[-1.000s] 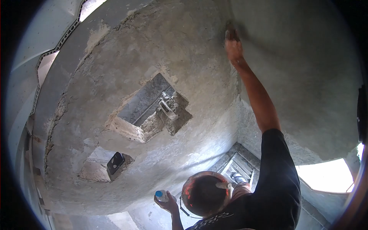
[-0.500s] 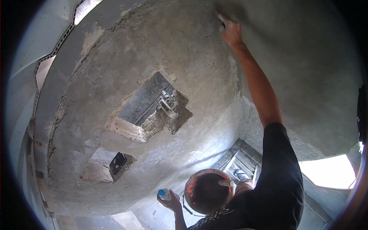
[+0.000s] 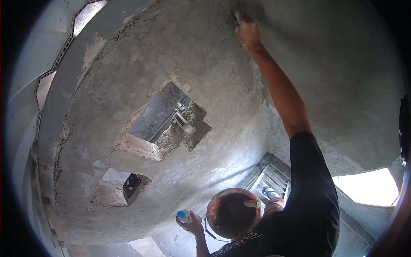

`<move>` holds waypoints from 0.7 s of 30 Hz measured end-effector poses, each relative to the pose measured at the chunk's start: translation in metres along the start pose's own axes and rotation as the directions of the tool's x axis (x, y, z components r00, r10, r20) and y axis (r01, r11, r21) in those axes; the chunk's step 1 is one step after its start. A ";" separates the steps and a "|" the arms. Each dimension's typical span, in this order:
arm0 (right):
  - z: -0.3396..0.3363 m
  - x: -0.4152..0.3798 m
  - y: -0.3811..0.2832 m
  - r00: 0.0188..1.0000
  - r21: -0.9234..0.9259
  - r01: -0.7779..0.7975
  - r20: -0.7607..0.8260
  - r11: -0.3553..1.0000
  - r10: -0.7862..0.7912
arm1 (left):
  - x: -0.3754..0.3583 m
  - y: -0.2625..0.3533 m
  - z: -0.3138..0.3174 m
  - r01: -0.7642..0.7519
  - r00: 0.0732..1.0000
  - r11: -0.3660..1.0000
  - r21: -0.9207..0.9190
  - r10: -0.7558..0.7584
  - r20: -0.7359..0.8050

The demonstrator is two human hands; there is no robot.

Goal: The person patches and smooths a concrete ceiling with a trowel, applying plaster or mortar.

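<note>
My right hand (image 3: pixel 247 32) reaches up to the top of the plastered wall (image 3: pixel 222 73), near the inner corner. Its fingers stretch out with the tips at the surface; a dark patch lies beside them, and I make out no tool there. Low in the view, my left hand (image 3: pixel 193 224) is wrapped round a small clear bottle with a blue cap (image 3: pixel 182 214). Right of this hand is a dark bucket (image 3: pixel 233 214) with orange marks and a wire handle. A pale, rod-like piece (image 3: pixel 252 204) shows at its rim.
A square recess (image 3: pixel 156 111) in the wall holds a grey handle-shaped piece (image 3: pixel 185 123). A dark phone (image 3: pixel 132 184) leans in a smaller recess (image 3: pixel 111 188). Below stand a light frame (image 3: pixel 264 180) and a shoed foot (image 3: pixel 270 192). A bright opening (image 3: pixel 368 186) is at right.
My right hand has shifted slightly left and up along the wall, its fingers still at the surface. My left hand keeps the bottle in nearly the same place.
</note>
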State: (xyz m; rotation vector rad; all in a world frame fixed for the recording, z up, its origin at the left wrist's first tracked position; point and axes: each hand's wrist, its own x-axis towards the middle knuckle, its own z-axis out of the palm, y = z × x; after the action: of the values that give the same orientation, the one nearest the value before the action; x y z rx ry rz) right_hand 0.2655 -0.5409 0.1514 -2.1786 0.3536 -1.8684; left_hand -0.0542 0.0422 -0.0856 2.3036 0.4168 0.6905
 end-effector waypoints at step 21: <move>-0.025 -0.061 -0.007 0.963 0.196 -0.215 0.208 0.957 0.174 | -0.001 0.000 0.000 -0.056 0.998 0.998 -0.018 0.057 0.038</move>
State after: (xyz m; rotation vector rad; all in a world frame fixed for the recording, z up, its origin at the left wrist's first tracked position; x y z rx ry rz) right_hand 0.2321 -0.5147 0.1010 -2.0688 0.2992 -1.5062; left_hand -0.0551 0.0415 -0.0867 2.3159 0.3282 0.6738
